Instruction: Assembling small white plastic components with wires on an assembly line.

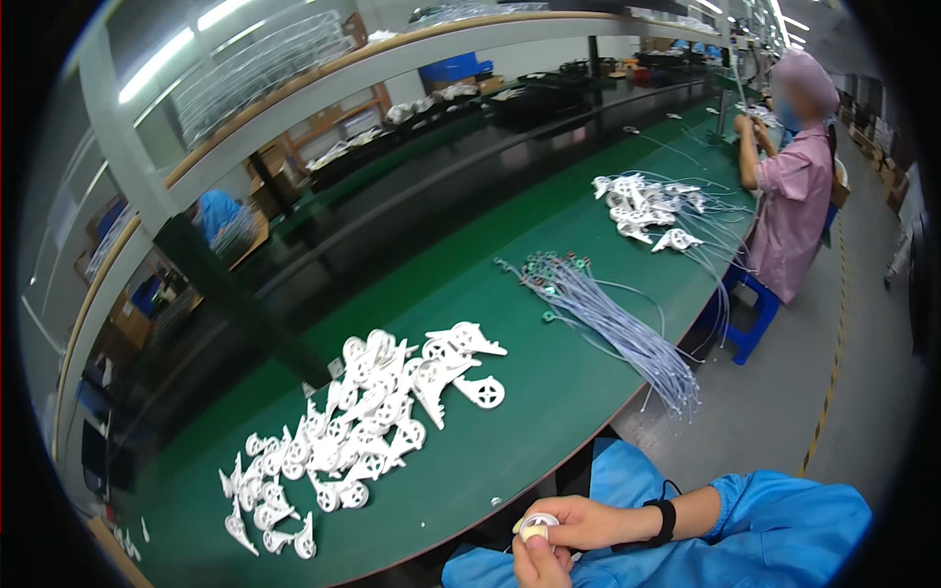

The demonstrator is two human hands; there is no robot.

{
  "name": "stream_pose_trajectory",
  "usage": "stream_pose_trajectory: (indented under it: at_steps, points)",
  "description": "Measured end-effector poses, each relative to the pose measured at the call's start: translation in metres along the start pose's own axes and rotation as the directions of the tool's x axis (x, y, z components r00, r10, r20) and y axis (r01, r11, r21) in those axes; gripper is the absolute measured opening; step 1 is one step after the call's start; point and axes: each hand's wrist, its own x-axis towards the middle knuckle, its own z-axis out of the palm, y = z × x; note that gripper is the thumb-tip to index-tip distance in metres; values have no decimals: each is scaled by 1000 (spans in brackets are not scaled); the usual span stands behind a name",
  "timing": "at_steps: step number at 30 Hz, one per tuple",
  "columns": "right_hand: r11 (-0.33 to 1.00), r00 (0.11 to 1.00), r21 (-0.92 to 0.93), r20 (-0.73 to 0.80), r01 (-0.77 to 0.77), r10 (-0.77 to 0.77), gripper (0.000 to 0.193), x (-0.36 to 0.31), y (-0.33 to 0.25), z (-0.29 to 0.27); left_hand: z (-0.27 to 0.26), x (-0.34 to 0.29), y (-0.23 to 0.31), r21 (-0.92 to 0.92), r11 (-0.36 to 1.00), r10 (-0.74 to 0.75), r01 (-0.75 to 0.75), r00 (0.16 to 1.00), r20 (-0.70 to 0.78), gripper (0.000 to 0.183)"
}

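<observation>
At the lower edge, close to my body, my right hand [586,520] is closed around a small white round plastic part [538,519]. My left hand [542,566] meets it from below, fingers pinched on the same part. A cream-coloured patch shows between the fingertips; I cannot tell whether it is a finger covering or a piece of the part. Most of the part is hidden by my fingers. On the green bench [461,456] beyond my hands lies a heap of white plastic parts with round spoked ends [368,402].
A bundle of grey cables [613,323] with green rings reaches over the bench edge. Farther right lie white parts with cables attached [647,208]. A co-worker in pink [794,196] works near a blue stool [753,314]. A dark post [240,294] stands behind the heap.
</observation>
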Motion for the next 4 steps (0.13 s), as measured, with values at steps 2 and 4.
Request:
stream_pose_trajectory:
  at_steps: [2,4]
  points:
    - [998,998,-28,8,-57,57,31,-3,-4,0,-6,-1,-9,89,996,27,-26,1000,-15,34]
    - [996,996,-31,-10,-85,85,31,-7,-6,-1,-9,2,-22,122,990,67,-66,998,-1,34]
